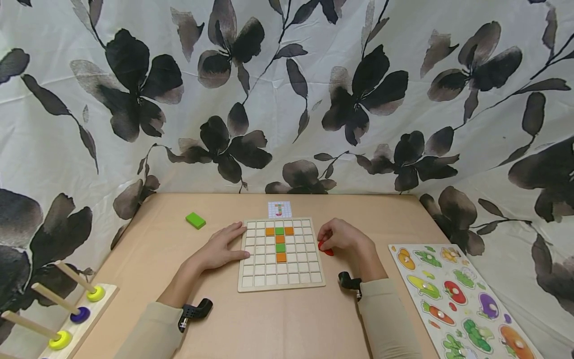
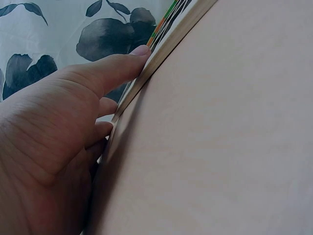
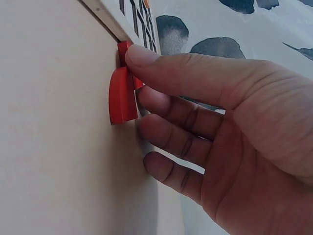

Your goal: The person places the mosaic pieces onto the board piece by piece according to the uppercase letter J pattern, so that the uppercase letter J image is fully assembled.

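Observation:
A pale wooden grid board (image 1: 260, 280) lies in the middle of the table, with orange and green square tiles (image 1: 280, 239) set in a T-shape. My left hand (image 1: 218, 249) rests along its left edge, thumb and fingers extended; in the left wrist view the thumb touches the rim. Beside the right edge, my right hand (image 1: 349, 238) pinches a small red piece (image 3: 124, 48) between thumb and forefinger. A second red piece with a curved side (image 3: 121, 98) is right against it, close to the fingertips. The forefinger is mostly hidden behind the thumb in the right wrist view.
A small pattern card (image 1: 279, 209) lies behind the board. A green block (image 1: 196, 220) is at the back left. On the left stands a peg stand (image 1: 106, 297) with rings; on the right lies a vegetable picture board (image 1: 405, 286). A floral cloth (image 1: 287, 99) hangs behind.

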`<state>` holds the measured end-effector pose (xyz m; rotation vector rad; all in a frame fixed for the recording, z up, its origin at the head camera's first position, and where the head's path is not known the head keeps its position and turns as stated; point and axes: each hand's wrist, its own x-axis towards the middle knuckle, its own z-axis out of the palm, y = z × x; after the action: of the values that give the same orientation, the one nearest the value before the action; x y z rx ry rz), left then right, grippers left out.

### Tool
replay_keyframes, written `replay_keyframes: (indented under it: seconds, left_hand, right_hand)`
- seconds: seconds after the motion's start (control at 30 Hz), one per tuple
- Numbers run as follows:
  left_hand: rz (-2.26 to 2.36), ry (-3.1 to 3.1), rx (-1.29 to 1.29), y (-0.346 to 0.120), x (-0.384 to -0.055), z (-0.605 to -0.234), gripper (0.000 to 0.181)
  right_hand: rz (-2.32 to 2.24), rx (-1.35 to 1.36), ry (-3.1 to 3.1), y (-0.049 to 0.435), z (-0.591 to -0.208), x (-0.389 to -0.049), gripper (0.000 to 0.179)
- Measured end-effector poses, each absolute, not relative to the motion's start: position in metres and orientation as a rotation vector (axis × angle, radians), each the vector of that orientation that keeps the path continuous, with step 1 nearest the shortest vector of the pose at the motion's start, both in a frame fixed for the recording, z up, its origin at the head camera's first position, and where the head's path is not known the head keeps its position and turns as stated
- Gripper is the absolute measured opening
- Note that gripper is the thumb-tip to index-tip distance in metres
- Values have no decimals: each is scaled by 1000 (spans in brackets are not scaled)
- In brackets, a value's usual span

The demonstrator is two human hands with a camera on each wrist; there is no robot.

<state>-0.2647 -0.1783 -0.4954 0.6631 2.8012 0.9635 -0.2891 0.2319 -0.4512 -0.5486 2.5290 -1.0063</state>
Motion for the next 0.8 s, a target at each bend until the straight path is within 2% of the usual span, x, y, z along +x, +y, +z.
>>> replay_keyframes:
  seconds: [0.8]
  left_hand:
    - [985,2796,669,-178,-266,-496,90]
  right_hand:
    - [-995,-457,2581,228,-452,-289,14]
